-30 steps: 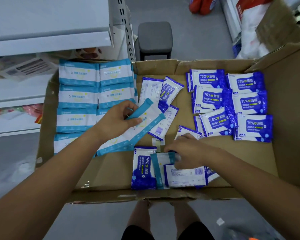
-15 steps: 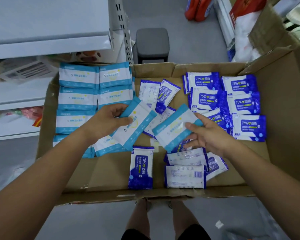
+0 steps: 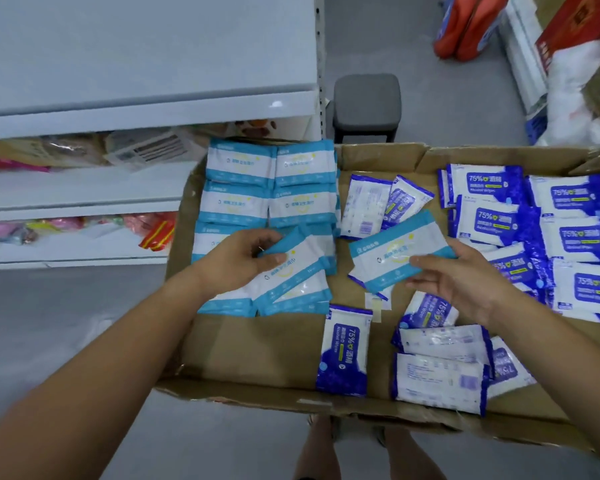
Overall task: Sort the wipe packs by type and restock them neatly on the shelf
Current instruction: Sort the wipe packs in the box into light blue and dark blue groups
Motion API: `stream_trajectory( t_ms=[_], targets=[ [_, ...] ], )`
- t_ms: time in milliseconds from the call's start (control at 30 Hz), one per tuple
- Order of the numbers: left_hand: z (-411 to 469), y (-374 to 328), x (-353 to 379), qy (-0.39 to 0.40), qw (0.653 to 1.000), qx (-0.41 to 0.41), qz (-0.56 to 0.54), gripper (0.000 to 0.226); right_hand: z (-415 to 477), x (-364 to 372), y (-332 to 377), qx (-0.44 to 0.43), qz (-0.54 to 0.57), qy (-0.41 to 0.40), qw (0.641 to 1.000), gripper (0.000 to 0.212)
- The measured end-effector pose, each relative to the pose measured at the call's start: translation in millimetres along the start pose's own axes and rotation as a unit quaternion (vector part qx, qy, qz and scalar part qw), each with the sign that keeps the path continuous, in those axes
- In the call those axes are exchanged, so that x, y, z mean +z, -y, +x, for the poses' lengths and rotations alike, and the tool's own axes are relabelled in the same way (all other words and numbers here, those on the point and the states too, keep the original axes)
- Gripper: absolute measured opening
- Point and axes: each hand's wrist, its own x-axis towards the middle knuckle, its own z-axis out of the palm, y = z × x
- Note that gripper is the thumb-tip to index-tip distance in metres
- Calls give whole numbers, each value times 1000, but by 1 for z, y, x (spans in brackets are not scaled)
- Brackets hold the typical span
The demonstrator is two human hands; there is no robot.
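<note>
Head view, looking down into an open cardboard box [image 3: 257, 348].

Already grouped at the box's left side: light-blue rows [image 3: 271, 188], laid flat two across, running from the far wall toward the middle. Already grouped at the box's right side: dark-blue alcohol packs [image 3: 534, 230], overlapped in rough rows and less tidy.

Gripped in the left hand [image 3: 236, 261], over the near end of the left-side group: a light-blue pack [image 3: 291, 268], thumb on top, fingers curled round its end. Pinched by the right hand [image 3: 465, 282], over the box's middle: a second light-blue pack [image 3: 399, 251], tilted, thumb on its top face, fingers underneath. Probably both bound for the left-side group.

Still unsorted: two dark-blue packs [image 3: 366, 206] against the far wall at the box's middle, one face down. Also loose dark-blue packs [image 3: 437, 382] along the near wall, several face down, some partly hidden under the right wrist.

Judgement: sorting likely past halfway. Light-blue kind nearly gathered, with no other light-blue pack visible among the strays. Left to do:
- set down both held packs;
- shift the strays to the right-side group;
- square up both groups.

Restocking apparently not begun: shelf [image 3: 146, 109] just left of the box, no wipe packs visible on it, lower levels holding other goods [image 3: 66, 150].
</note>
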Motion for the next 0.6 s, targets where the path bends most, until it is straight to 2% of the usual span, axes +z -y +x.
stream_trajectory(
  t_ms=[100, 233, 500, 600],
  targets=[
    [-2, 14, -20, -7, 997, 3, 72, 16, 9, 22, -4, 10, 25, 5, 1000, 29],
    [1, 18, -49, -18, 987, 1, 162, 27, 25, 52, -9, 19, 5, 19, 1000, 31],
    [60, 13, -99, -56, 936, 58, 344, 36, 80, 122, 5, -26, 14, -21, 999, 29],
    [88, 21, -105, -55, 911, 67, 404, 34, 100, 144, 7, -48, -47, -40, 997, 35]
  ],
)
